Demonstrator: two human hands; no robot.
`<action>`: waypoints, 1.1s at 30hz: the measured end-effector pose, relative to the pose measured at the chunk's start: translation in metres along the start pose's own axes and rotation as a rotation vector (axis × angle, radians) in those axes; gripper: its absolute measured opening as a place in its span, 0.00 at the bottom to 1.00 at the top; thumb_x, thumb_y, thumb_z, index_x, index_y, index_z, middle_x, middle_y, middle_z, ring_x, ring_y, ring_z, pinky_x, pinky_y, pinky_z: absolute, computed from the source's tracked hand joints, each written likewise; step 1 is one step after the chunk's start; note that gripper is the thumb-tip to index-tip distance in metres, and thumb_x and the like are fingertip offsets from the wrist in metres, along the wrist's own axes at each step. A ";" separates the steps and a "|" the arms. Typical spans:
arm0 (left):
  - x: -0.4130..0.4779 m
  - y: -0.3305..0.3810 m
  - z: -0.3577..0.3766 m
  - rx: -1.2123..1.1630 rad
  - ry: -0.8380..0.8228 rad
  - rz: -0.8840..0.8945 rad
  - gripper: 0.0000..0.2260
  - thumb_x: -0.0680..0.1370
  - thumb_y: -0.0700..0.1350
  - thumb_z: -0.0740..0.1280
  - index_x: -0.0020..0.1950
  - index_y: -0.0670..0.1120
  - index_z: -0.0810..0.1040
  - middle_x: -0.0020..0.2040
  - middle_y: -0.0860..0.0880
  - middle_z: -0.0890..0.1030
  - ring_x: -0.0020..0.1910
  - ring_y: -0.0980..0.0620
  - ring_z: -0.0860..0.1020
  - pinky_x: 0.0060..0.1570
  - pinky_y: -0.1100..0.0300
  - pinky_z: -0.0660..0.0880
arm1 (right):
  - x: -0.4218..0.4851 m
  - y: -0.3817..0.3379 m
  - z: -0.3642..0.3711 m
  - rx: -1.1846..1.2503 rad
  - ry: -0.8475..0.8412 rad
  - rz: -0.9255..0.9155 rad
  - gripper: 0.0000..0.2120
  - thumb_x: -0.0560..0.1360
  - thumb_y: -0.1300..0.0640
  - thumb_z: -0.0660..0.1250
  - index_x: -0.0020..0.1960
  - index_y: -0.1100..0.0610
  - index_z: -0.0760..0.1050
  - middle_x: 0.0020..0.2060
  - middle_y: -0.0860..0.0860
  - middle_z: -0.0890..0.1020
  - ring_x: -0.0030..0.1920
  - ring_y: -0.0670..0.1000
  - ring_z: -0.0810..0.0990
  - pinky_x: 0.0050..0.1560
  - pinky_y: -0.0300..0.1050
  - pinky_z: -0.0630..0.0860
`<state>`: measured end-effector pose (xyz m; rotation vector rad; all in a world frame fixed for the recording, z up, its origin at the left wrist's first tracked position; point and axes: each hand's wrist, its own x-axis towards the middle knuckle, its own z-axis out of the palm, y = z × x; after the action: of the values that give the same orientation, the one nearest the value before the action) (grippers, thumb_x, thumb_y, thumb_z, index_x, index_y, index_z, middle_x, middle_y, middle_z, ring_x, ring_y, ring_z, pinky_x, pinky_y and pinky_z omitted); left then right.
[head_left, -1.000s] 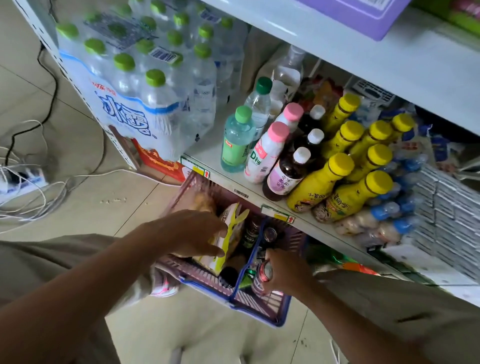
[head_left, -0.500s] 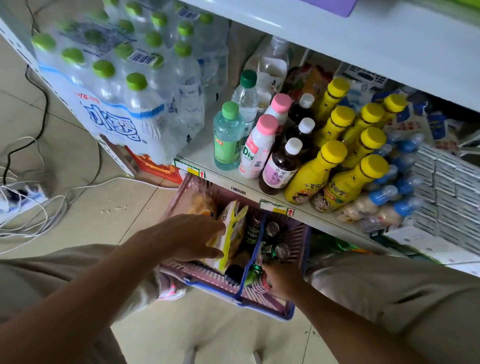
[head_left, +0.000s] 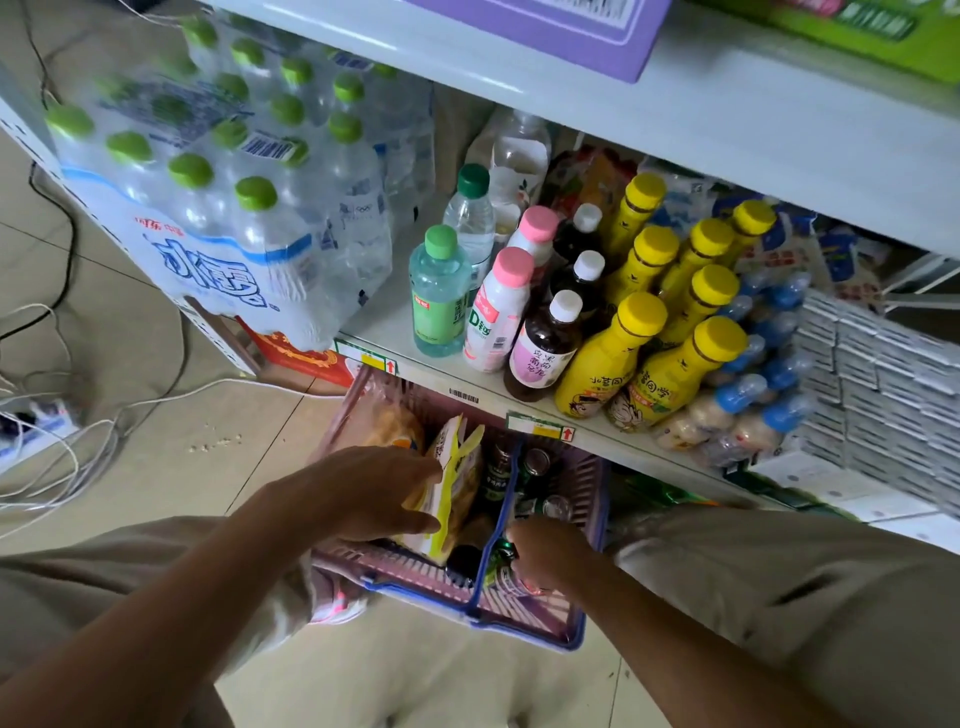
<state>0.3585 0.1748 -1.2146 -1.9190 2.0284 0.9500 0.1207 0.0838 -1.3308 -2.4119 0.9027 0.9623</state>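
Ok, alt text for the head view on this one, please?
A person's right hand grips a can inside a purple basket on the floor, while the left hand rests on a yellow snack bag in it. Above, a shelf holds drink bottles.

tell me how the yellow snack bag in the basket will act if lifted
Probably floppy: the yellow snack bag looks crinkled where the left hand touches it. Likely light, being puffy film. It may slump sideways if let go.
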 end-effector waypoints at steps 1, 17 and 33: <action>-0.001 -0.001 -0.002 0.003 0.002 -0.004 0.28 0.80 0.66 0.64 0.77 0.57 0.65 0.73 0.54 0.73 0.68 0.51 0.75 0.65 0.51 0.74 | -0.004 -0.005 -0.016 0.012 0.002 -0.011 0.13 0.81 0.54 0.65 0.63 0.58 0.76 0.60 0.58 0.81 0.62 0.61 0.80 0.61 0.57 0.78; -0.029 -0.019 -0.065 -0.130 0.543 -0.157 0.16 0.78 0.56 0.62 0.64 0.54 0.77 0.61 0.54 0.82 0.55 0.50 0.82 0.53 0.53 0.78 | -0.091 -0.069 -0.212 0.170 0.667 -0.117 0.16 0.78 0.39 0.66 0.60 0.48 0.79 0.50 0.46 0.85 0.51 0.51 0.83 0.51 0.50 0.81; -0.022 -0.034 -0.073 -0.105 0.496 -0.309 0.13 0.81 0.55 0.63 0.62 0.50 0.75 0.58 0.50 0.81 0.59 0.46 0.81 0.54 0.54 0.78 | -0.006 -0.091 -0.274 0.186 0.828 -0.092 0.20 0.84 0.54 0.63 0.75 0.55 0.68 0.67 0.55 0.69 0.59 0.61 0.80 0.55 0.51 0.74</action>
<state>0.4141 0.1537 -1.1567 -2.6362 1.8399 0.5527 0.3075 -0.0014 -1.1276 -2.6505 1.0506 -0.2048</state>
